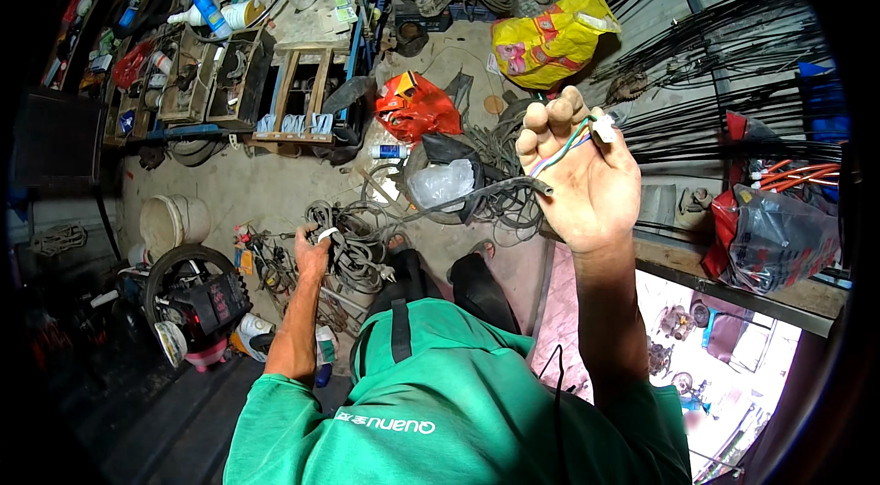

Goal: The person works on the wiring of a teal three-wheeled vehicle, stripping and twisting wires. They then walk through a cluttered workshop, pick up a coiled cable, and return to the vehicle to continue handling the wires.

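Clasped along its left edge by the left hand (313, 248), the grey coil (357, 254) is nearer the person than the red bag (414, 114) and a little to its left. Right of the bag, the right hand (587, 175) is palm up, fingers half curled; a white plug (603, 127) lies against its thumb, though from this angle I cannot tell whether it is pinched or merely resting. Thin coloured wires (567, 146) run from the plug towards a black cable (527, 184). A tug on that cable could strain those wires and work them out of the plug. If the left grasp slackened, the coil's loops could spill and tangle.
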Motion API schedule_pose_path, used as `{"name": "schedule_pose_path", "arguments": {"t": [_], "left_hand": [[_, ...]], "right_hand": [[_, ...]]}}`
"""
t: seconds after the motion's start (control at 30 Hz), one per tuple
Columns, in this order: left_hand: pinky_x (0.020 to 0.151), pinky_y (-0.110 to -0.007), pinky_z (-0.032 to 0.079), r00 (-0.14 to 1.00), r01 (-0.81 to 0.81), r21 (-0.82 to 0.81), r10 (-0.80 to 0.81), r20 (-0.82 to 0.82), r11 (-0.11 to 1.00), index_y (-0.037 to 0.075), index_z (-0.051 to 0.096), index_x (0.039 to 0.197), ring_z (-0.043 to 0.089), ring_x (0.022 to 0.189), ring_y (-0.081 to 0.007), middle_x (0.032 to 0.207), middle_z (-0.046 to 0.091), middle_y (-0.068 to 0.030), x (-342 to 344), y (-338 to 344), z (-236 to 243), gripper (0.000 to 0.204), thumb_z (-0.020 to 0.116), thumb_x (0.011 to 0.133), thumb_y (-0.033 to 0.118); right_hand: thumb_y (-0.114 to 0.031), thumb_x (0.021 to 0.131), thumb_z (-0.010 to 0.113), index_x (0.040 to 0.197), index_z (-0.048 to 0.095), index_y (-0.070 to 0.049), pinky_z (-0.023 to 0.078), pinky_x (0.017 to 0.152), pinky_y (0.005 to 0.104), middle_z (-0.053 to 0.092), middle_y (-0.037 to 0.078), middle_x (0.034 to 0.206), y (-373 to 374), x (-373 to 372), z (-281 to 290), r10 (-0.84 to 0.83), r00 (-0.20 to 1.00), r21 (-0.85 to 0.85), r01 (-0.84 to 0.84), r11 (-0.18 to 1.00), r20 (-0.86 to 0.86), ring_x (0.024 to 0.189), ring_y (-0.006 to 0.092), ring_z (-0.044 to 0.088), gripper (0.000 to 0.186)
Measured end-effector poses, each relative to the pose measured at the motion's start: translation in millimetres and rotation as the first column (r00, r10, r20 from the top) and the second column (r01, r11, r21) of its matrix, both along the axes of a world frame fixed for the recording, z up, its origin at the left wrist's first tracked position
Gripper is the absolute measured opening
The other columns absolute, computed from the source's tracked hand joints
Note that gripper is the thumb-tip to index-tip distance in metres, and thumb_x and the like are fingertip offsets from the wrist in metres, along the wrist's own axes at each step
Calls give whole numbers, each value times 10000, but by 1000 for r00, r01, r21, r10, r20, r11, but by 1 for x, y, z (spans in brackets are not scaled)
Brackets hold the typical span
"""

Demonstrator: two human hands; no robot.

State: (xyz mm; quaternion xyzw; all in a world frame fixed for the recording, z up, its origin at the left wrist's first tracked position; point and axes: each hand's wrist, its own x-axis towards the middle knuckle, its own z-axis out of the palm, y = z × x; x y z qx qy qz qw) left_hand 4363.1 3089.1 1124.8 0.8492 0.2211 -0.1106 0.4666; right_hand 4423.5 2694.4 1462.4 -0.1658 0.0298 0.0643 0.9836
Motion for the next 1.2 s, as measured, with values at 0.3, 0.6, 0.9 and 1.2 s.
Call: {"name": "schedule_pose_path", "arguments": {"t": [0.3, 0.6, 0.9, 1.2], "left_hand": [[853, -354, 452, 1000, -14, -8, 14, 20, 1000, 18, 567, 1124, 576, 938, -275, 1032, 608, -173, -7, 1, 13, 395, 659, 749, 100], [782, -354, 463, 993, -45, -17, 43, -114, 999, 18, 553, 1142, 575, 844, -242, 969, 613, -145, -3, 1, 26, 404, 655, 756, 81], [760, -335, 461, 999, 26, 26, -25, -30, 999, 12, 561, 1124, 569, 817, -225, 937, 614, -143, 1, -11, 16, 389, 662, 755, 85], [695, -320, 468, 985, 172, -110, -173, 2, 979, 6, 572, 1104, 561, 765, -193, 899, 605, -122, 51, -94, 15, 377, 654, 741, 61]], "right_hand": [[-266, 980, 425, 1150, 541, -42, 386, 809, 353, 527, 34, 885, 2, -6, 1, -11, 998, 10, 12, 1000, -65, 837, 205, 466, 304], [-303, 950, 472, 1099, 528, -50, 308, 682, 307, 352, -14, 771, -13, -41, -17, -150, 979, -178, 124, 976, -139, 703, 149, 339, 299], [-205, 1026, 354, 1035, 556, 49, 543, 860, 330, 601, 140, 999, -59, -154, -59, -475, 880, -1000, -13, 5, -14, 937, 203, 604, 325], [-290, 998, 449, 1034, 629, 25, 443, 733, 270, 623, 62, 866, -88, -232, -72, -686, 725, -997, -6, 75, -56, 774, 133, 568, 365]]}}
